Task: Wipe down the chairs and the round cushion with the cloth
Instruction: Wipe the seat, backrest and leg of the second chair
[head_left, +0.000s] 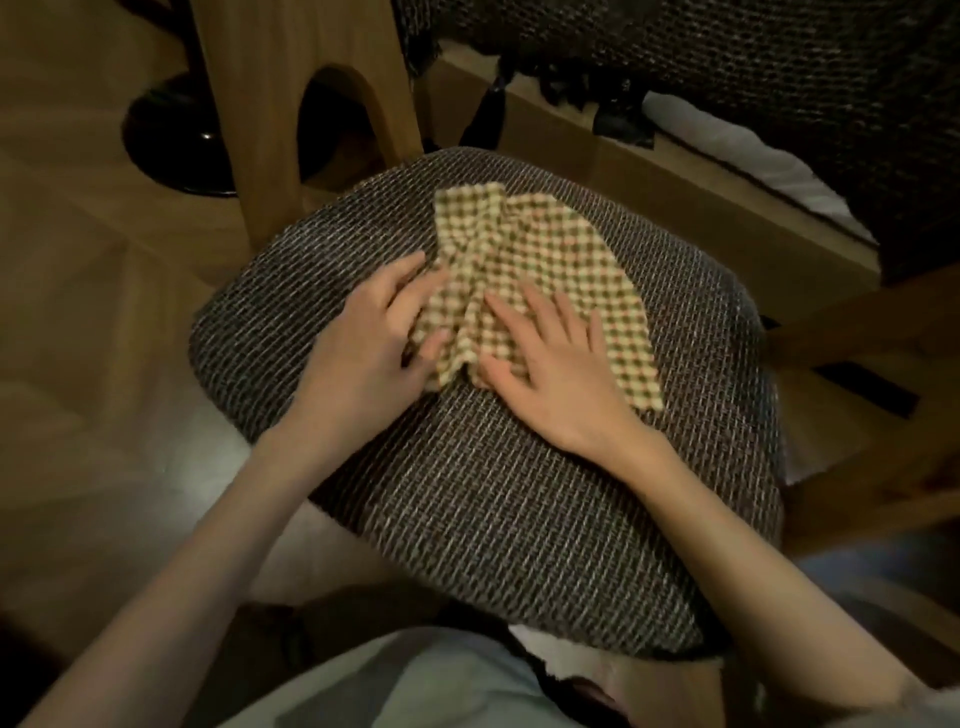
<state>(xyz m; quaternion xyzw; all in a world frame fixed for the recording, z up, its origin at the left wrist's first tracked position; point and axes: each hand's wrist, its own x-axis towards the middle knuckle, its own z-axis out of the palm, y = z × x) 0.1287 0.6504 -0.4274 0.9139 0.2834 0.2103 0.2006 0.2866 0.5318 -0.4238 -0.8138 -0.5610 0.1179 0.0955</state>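
A round cushion (467, 493) in dark woven fabric fills the middle of the view. On its far half lies a yellow-and-green checked cloth (540, 260), rumpled along its left side. My right hand (561, 364) lies flat on the cloth with straight, spread fingers. My left hand (374, 332) rests at the cloth's left edge, its thumb and fingertips touching a fold. A wooden chair leg (291, 104) stands behind the cushion at the upper left.
A black round base (171, 140) sits on the wooden floor at the upper left. A dark woven throw (727, 62) hangs over a wooden frame at the back right, with white bedding (753, 156) below it. Another wooden frame piece (883, 322) is at the right.
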